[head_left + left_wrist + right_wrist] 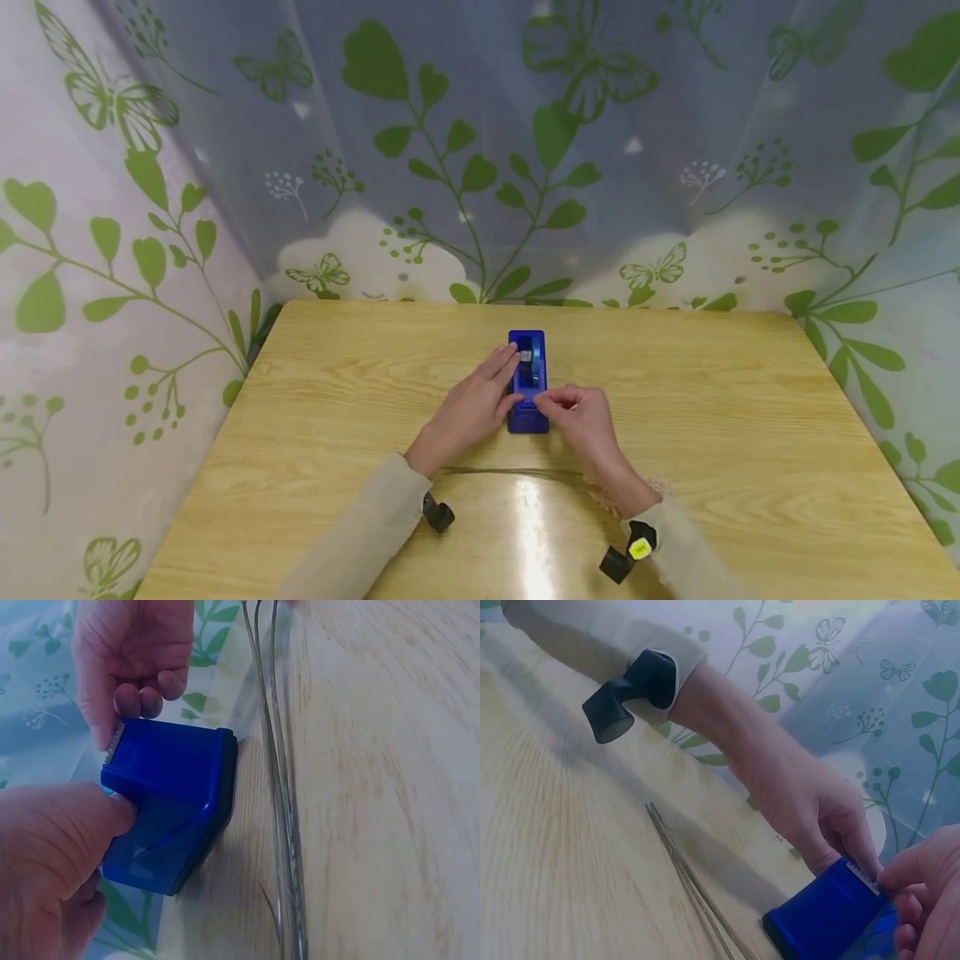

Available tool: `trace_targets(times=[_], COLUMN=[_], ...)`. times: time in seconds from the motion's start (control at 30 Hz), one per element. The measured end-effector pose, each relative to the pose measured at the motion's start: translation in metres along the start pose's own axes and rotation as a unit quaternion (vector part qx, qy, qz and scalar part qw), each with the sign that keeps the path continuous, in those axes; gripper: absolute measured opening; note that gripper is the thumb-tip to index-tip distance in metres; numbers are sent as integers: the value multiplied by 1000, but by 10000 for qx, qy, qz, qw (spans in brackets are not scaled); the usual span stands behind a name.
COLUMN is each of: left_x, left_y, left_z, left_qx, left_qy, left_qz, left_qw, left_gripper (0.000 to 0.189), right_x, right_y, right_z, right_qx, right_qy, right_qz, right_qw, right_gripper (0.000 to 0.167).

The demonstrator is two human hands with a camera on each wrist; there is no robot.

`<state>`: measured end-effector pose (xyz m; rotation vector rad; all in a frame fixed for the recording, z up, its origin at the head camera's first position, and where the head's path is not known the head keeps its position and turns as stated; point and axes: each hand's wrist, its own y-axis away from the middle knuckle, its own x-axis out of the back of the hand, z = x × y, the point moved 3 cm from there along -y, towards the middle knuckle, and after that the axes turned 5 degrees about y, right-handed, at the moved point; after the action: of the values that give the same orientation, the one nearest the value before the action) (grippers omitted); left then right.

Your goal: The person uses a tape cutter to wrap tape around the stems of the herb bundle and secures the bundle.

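Note:
A blue tape dispenser (528, 423) with a serrated metal cutter (114, 744) stands on the wooden table, its cutter end towards me. My left hand (474, 408) holds it from the left, fingers along the side and thumb near the cutter end. At the cutter, the thumb and index finger of my right hand (588, 421) are pinched together on what looks like the tape's end. The tape itself is too thin and clear to make out there. A roll (536, 358) sits inside the dispenser, partly behind my left fingers.
Several thin brown stems (510, 472) lie across the table (337, 367) on my side of the dispenser, passing under my right wrist. A patterned curtain (480, 167) hangs behind the table's far edge and at both sides. Each wrist carries a black camera mount (438, 512).

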<state>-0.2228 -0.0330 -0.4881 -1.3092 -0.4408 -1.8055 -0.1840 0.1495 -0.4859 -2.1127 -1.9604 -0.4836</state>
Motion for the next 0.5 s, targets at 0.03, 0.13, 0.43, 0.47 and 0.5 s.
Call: trace_targets(times=[0.03, 0.13, 0.43, 0.47, 0.5], left_x=[-1, -2, -6, -6, -6], left_y=[0, 0, 2, 1, 1], left_z=[0, -1, -4, -4, -4], left_qx=[28, 10, -2, -3, 7], left_qy=[16, 62, 344, 350, 352], left_qz=[-10, 49, 82, 93, 92], left_qw=[10000, 10000, 9994, 9993, 9993], left_gripper=[65, 65, 66, 66, 66], right_x=[0, -1, -4, -5, -5], right_y=[1, 5, 14, 16, 17], right_z=[0, -3, -5, -5, -5], right_qx=[-50, -168, -680, -728, -758], right_qy=[-56, -233, -426, -456, -500], right_qz=[-34, -111, -194, -198, -222], right_qw=[10000, 9995, 9966, 9961, 9956], right_gripper=[16, 19, 25, 26, 27])
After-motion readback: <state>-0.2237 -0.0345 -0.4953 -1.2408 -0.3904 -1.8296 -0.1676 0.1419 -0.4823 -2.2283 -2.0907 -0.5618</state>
